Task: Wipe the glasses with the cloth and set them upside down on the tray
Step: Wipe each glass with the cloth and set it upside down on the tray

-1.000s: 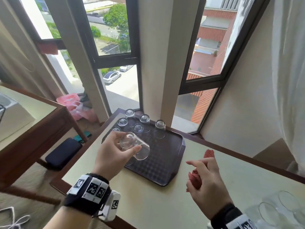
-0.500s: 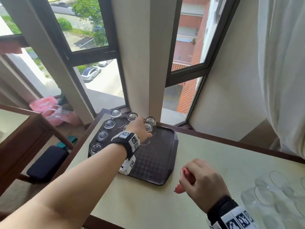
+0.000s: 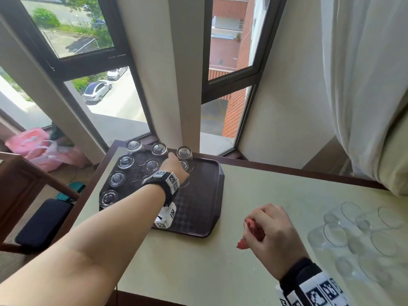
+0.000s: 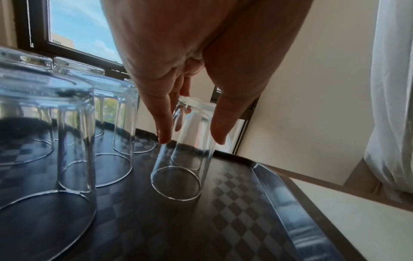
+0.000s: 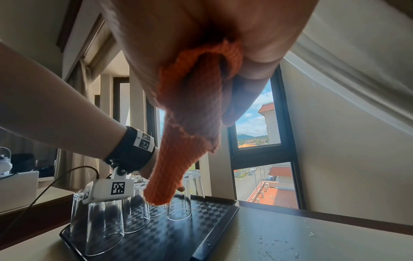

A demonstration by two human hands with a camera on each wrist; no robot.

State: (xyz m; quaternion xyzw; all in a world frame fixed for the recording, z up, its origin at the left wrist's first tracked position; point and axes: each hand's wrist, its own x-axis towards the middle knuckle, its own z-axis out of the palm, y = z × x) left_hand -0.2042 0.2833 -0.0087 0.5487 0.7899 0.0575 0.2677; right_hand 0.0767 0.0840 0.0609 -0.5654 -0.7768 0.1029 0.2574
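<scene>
left hand (image 4: 190, 84) holds upturned glass (image 4: 185, 155) mid-tray (image 3: 217, 195); right hand (image 3: 273, 235) grips cloth (image 5: 187, 141).

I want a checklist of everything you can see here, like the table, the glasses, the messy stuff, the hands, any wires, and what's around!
Surface: cream table with a dark wood edge; water drops near the tray in the right wrist view.
Job's things: dark checkered tray holding upside-down glasses; the newest glass mouth-down on it; red cloth; more glasses waiting on the table at right.
Clutter: pink bags and a dark case on the floor.
Hands: left hand, fingers around the newest glass; right hand grips the cloth.
Cables: black cable at the left wrist camera.
Surroundings: windows, white curtain, cars outside.
</scene>
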